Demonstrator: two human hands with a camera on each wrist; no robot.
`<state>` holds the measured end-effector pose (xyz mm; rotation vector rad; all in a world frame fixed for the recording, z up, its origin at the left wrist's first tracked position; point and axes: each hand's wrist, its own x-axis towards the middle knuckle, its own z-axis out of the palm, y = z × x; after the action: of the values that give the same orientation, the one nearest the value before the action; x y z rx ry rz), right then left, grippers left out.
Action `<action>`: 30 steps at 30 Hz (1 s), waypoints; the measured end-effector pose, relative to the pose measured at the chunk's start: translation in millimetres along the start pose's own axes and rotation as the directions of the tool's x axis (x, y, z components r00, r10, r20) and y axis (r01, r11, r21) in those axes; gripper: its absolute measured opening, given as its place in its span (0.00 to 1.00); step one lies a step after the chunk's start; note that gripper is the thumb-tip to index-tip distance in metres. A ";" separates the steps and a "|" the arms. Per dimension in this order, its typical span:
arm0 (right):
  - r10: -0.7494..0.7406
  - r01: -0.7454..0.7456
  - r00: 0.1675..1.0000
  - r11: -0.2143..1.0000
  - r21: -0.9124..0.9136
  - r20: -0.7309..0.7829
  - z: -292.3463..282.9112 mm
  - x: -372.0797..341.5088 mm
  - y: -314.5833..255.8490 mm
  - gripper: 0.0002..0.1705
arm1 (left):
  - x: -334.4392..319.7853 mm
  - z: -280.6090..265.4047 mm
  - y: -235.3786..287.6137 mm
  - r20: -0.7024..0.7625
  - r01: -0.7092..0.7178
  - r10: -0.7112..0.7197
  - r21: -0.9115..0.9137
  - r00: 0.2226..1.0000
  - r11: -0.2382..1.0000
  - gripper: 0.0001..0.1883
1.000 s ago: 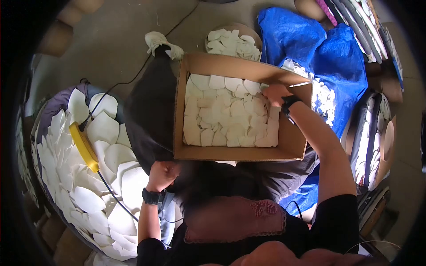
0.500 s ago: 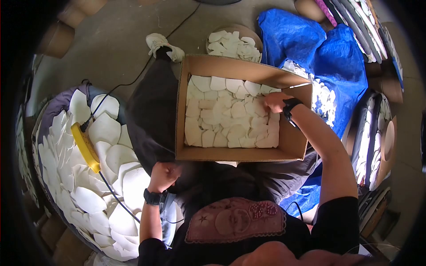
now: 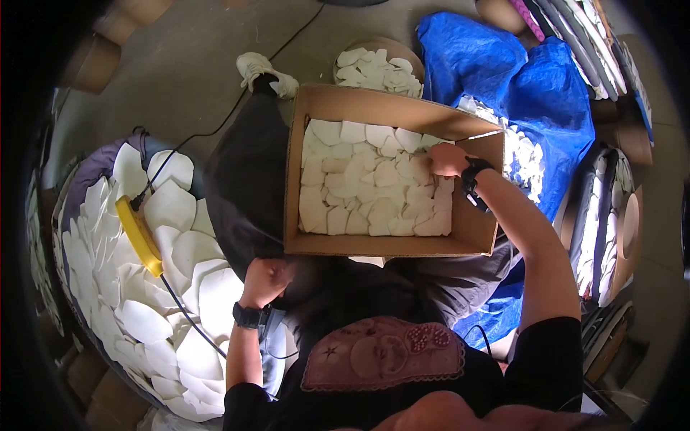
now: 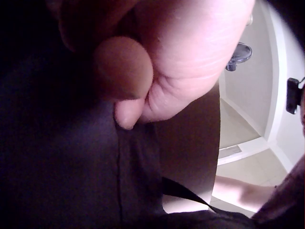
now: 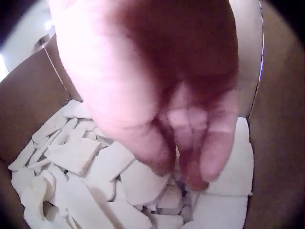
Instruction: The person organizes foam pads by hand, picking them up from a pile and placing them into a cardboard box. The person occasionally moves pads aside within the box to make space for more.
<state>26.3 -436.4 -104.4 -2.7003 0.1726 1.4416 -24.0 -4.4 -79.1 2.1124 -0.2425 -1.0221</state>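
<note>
A cardboard box (image 3: 474,226) sits across the person's lap, its bottom covered by overlapping flat white pieces (image 3: 352,179), some with rounded edges. Inside its right part is the right hand (image 3: 447,159), reaching down with the fingertips in among the pieces. In the right wrist view, thumb and fingers (image 5: 217,157) point downward and touch the white pieces; no piece shows lifted between them. The left hand (image 3: 267,284) rests loosely curled on the dark trousers (image 3: 248,179), in front of the box's near left corner. The left wrist view shows nothing in that hand.
On the left, a big round container holds larger white petal-shaped pieces (image 3: 147,323), with a yellow corded device (image 3: 140,237) lying on them. Beyond the box stands a tub of white pieces (image 3: 377,72). A blue tarp (image 3: 474,57) with more pieces spreads to the right. A cord crosses the floor.
The right hand has shifted slightly within the box's right part, toward the near side and then back a little. The left hand has stayed in place on the trousers.
</note>
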 end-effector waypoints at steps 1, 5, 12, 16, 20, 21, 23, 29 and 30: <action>0.072 -0.072 0.997 0.982 0.176 0.003 4.1 6.1 2.2 0.12 | -0.1 0.3 2.2 0.003 0.020 -0.020 0.035 1.000 0.999 0.18; 0.038 -0.025 0.996 0.986 0.167 -0.079 16.3 11.5 -3.1 0.13 | -0.8 -0.3 5.9 -0.006 0.039 -0.038 0.018 0.999 0.999 0.18; 0.028 -0.015 0.938 0.999 0.040 -0.345 26.5 13.4 -7.4 0.19 | -0.3 0.1 3.4 0.006 0.037 -0.037 0.003 0.999 0.999 0.17; 0.037 -0.033 0.941 0.999 0.017 -0.335 23.9 4.1 -14.7 0.24 | -0.7 -0.2 5.1 0.011 0.051 -0.051 0.011 0.999 0.999 0.17; 0.030 -0.038 0.956 0.999 -0.022 -0.292 24.3 9.5 -19.1 0.25 | 0.2 1.0 -2.2 0.021 0.026 -0.026 0.011 0.999 1.000 0.17; 0.029 -0.032 0.952 0.999 -0.005 -0.306 25.5 9.5 -19.1 0.25 | 0.2 0.8 -2.9 0.028 0.038 -0.038 0.001 0.999 0.999 0.17; 0.033 -0.028 0.950 0.999 0.019 -0.312 27.7 8.7 -17.3 0.26 | -0.6 0.3 -4.2 0.046 0.054 -0.054 -0.005 0.998 0.999 0.17; -0.030 0.077 0.981 0.967 0.241 -0.193 -8.0 -22.3 5.2 0.26 | 1.5 0.5 -2.2 0.034 0.031 -0.031 -0.002 0.999 1.000 0.18; -0.029 0.075 0.982 0.967 0.242 -0.188 -10.4 -24.9 9.3 0.26 | 2.5 0.4 -1.6 0.039 0.029 -0.028 -0.008 0.999 1.000 0.18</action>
<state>19.8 -445.3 -78.1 -2.6051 0.2712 1.0758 -22.8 -4.7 -81.8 2.0948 -0.2272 -1.0800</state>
